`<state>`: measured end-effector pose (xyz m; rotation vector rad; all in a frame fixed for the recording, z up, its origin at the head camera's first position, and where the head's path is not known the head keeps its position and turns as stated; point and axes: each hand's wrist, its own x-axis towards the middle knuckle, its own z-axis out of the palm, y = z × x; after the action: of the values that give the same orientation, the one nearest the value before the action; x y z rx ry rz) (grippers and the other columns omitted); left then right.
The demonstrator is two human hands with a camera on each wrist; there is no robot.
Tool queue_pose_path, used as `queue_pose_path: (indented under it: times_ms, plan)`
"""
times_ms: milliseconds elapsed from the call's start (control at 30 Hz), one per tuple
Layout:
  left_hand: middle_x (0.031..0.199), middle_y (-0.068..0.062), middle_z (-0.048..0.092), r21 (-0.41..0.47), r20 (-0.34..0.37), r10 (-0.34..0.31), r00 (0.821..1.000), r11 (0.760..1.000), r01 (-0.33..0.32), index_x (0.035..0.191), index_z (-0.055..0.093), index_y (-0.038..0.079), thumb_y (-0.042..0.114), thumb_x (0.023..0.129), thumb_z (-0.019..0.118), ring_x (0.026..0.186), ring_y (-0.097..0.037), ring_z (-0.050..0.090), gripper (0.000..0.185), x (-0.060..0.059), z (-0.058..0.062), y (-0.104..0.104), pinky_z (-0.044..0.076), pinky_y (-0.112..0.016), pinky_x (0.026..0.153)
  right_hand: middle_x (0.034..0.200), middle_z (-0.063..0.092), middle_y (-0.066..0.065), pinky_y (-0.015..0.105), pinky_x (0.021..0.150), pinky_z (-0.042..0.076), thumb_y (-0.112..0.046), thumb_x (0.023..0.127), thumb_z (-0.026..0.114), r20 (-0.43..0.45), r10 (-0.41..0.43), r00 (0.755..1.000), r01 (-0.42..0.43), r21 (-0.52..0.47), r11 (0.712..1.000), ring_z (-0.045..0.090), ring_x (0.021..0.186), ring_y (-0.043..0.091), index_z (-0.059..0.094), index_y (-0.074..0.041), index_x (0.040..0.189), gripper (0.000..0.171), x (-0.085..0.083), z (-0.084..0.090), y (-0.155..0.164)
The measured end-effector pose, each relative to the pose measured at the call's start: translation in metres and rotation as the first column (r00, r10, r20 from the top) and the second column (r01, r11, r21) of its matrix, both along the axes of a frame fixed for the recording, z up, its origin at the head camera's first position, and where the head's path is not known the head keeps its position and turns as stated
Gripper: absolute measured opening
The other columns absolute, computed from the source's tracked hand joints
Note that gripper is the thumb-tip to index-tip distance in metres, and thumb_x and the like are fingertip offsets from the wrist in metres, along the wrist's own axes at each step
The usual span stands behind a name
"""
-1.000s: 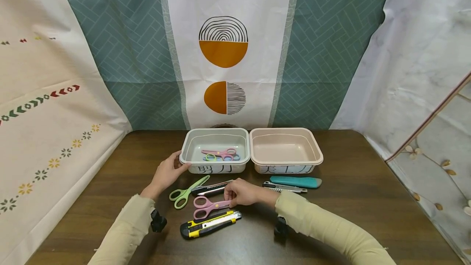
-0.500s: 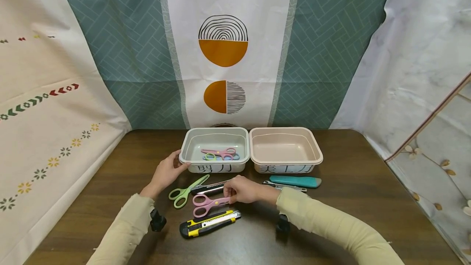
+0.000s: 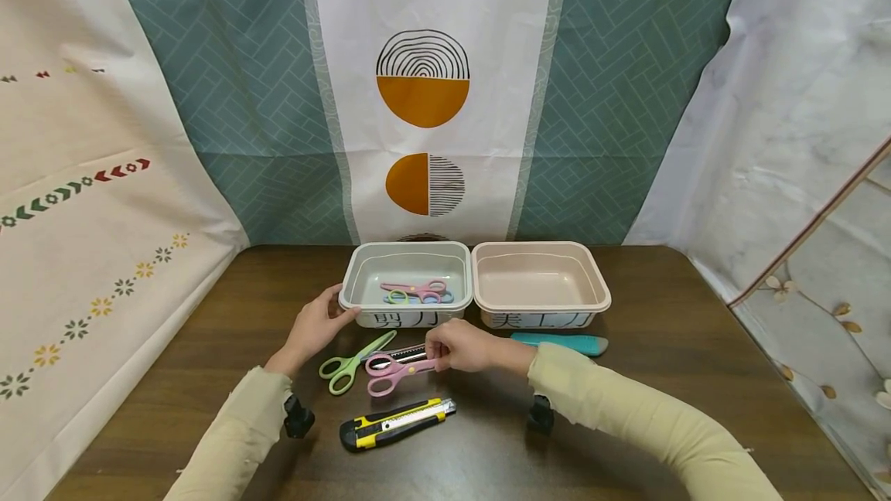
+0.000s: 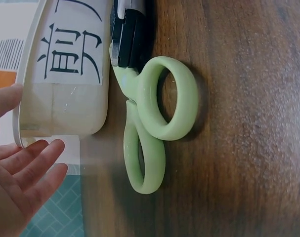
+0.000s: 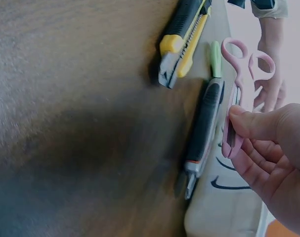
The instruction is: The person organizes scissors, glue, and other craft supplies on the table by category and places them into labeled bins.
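Note:
My right hand pinches the blade end of pink scissors and holds them just above the table, in front of the grey-green bin. The right wrist view shows thumb and fingers gripping the pink scissors in the air. That bin holds pink and blue scissors. My left hand rests with straight fingers against the bin's left front corner; in the left wrist view the palm lies beside the bin wall. Green scissors lie on the table between my hands.
An empty pink bin stands right of the grey-green one. A black utility knife lies under the lifted scissors, a yellow-black knife nearer me, a teal knife at the right. Cloth backdrops close off the table's far and side edges.
My right hand has lifted the pink scissors off the table and carried them a little up and toward the grey-green bin. The left hand has stayed on the bin.

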<state>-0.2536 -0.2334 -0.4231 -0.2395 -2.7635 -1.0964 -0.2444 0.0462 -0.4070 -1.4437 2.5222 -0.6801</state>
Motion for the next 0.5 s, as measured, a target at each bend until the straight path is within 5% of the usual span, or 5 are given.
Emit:
queue_pose_path:
  times_ms: [500]
  plan:
    - [0.110, -0.020, 0.059, -0.001, -0.013, -0.015, 1.000, 1.000, 0.015, 0.129, 0.042, -0.005, 0.028, 0.085, 0.064, 0.090, -0.028, 0.060, 0.059, 0.005, 0.000, -0.005, 0.047, -0.041, 0.072, 0.069, 0.059, -0.002, 0.017, 0.061, 0.043, 0.002, 0.072, 0.069, -0.099, -0.060, 0.993, 0.057, -0.030, 0.998, 0.054, 0.064, 0.006, 0.060, -0.008, 0.076, 0.014, -0.011, 0.033, 0.005]
